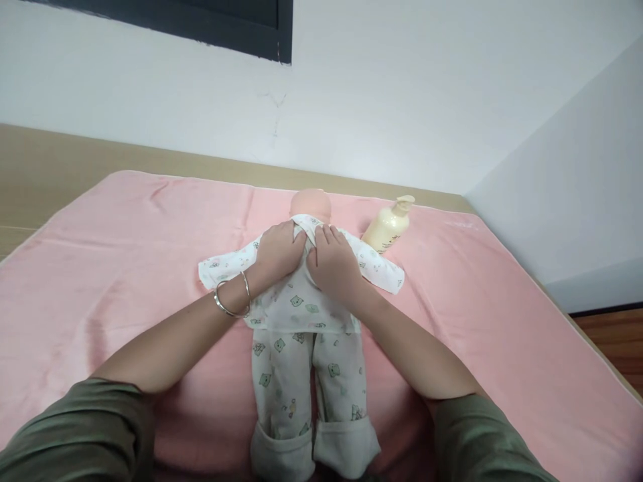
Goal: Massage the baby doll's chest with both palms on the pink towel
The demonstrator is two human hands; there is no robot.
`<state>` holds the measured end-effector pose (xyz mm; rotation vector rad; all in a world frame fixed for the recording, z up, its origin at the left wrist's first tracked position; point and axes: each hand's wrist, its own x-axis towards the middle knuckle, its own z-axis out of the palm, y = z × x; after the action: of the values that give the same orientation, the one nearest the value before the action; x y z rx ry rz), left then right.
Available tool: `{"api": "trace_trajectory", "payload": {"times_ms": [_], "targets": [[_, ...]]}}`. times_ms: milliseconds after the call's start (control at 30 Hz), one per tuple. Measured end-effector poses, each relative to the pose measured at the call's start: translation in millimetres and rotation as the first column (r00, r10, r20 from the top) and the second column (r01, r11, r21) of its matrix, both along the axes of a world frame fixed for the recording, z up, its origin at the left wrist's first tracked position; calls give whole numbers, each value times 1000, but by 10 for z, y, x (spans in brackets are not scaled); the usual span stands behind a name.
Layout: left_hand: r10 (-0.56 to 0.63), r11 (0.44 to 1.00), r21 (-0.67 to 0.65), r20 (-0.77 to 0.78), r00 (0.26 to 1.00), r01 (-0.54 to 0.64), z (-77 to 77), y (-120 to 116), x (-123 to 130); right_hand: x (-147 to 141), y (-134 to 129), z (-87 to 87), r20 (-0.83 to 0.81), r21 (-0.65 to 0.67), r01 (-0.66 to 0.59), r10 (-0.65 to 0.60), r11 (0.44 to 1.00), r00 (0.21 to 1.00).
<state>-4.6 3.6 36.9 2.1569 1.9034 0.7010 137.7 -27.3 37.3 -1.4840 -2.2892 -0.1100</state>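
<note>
A baby doll (pixel 311 201) lies on its back, bald head away from me, dressed in a white printed baby top (pixel 296 304) and matching trousers (pixel 289 375) with turned-up cuffs. Its sleeves spread out to both sides. My left hand (pixel 280 251), with a silver bangle on the wrist, is closed on the top's front just below the collar. Close beside it, my right hand (pixel 336 264) grips the other side of the front, fingers pointing to the collar. Both hands hide most of the chest, and their fingertips are partly out of sight.
A cream pump bottle (pixel 386 227) stands beside the doll's sleeve, at the right of its head. Under everything spreads a pink mat (pixel 165 241) on a wooden surface (pixel 45 157). A white wall (pixel 351 100) rises behind, another at the right.
</note>
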Motion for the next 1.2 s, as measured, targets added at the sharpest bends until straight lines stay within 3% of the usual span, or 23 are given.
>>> {"api": "trace_trajectory", "payload": {"times_ms": [133, 300, 500, 633, 767, 967, 1067, 1200], "targets": [[-60, 987, 141, -95, 994, 74, -26, -175, 98, 130, 237, 14, -84, -111, -29, 20, 993, 996], [-145, 956, 245, -78, 986, 160, -59, -360, 192, 296, 473, 76, -172, -212, -38, 1, 977, 985], [-76, 993, 83, -45, 996, 80, 2, -141, 78, 103, 151, 60, 5, -86, 23, -22, 996, 1000], [-6, 999, -35, -5, 1000, 6, 46, -15, 13, 6, -25, 32, 6, -6, 8, -8, 1000, 1000], [-35, 998, 47, -79, 996, 38, 43, -115, 68, 83, 125, 60, -43, -81, -20, 17, 996, 999], [-111, 952, 265, -164, 980, 152, -26, -388, 203, 282, 472, 58, -225, -242, 19, -75, 970, 972], [-136, 950, 258, -161, 978, 175, -18, -366, 183, 269, 460, 54, -195, -221, 24, -68, 975, 978], [-120, 984, 120, -110, 987, 133, 21, -170, 79, 139, 263, 63, -43, -160, 70, -77, 985, 996]]}}
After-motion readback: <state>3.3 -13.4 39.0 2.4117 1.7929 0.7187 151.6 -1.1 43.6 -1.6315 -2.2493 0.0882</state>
